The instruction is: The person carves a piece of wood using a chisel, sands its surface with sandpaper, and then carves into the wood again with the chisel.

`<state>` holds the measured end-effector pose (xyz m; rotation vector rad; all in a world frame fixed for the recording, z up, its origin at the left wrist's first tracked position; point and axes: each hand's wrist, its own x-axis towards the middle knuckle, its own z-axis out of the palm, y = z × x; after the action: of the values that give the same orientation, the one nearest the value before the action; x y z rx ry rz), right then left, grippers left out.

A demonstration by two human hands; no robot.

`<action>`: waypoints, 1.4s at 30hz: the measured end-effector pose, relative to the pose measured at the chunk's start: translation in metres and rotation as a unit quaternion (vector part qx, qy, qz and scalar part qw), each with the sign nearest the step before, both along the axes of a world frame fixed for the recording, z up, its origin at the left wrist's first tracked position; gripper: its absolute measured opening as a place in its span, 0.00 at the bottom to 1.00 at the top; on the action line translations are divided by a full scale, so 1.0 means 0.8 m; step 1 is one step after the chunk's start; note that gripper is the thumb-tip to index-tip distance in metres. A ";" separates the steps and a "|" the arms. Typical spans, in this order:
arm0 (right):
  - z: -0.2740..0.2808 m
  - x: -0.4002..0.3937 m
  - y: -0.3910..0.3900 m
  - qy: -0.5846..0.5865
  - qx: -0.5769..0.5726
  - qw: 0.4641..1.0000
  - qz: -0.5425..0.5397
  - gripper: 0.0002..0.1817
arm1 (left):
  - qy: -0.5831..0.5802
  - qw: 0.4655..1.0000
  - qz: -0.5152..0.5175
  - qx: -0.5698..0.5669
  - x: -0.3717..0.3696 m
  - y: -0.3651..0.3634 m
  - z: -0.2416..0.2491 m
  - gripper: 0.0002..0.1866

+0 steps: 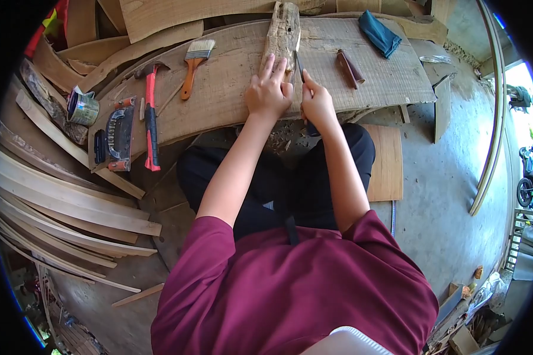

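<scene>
A rough, weathered piece of wood point(283, 32) lies lengthwise on the wide plank point(237, 56) in front of me. My left hand point(269, 92) rests flat on its near end, fingers stretched out along it. A knife point(300, 59) is in my right hand point(318, 105), which is closed around the dark handle. The blade points away from me, along the right edge of the weathered wood; whether it touches cannot be made out. Wood chips point(281, 139) are scattered below the plank's near edge, between my knees.
On the plank's left are a paintbrush point(196, 62), a hammer point(150, 112), a clamp-like tool point(122, 135) and a can point(83, 107). To the right lie a brown tapered piece point(350, 69) and a folded teal cloth point(379, 34). Several long boards point(71, 204) are stacked at left.
</scene>
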<state>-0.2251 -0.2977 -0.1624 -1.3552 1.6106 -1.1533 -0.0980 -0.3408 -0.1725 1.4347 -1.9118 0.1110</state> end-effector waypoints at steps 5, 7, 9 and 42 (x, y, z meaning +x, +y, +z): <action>0.017 -0.013 0.022 -0.040 0.064 0.996 0.038 0.23 | -0.003 0.998 0.011 0.055 0.000 0.005 0.005 0.29; 0.020 -0.011 0.030 -0.029 0.078 0.996 0.036 0.23 | -0.003 0.999 0.011 0.051 -0.001 0.002 0.003 0.29; 0.029 -0.009 0.028 -0.019 0.085 0.996 0.034 0.23 | -0.003 1.000 0.005 0.026 -0.001 0.000 -0.001 0.30; 0.033 -0.019 0.051 -0.130 -0.010 0.991 -0.027 0.28 | -0.001 1.000 -0.006 0.009 0.000 0.000 -0.003 0.30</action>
<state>-0.2401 -0.2571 -0.1359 -1.1253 1.4579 -1.3237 -0.0977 -0.3410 -0.1751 1.4358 -1.9264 0.0898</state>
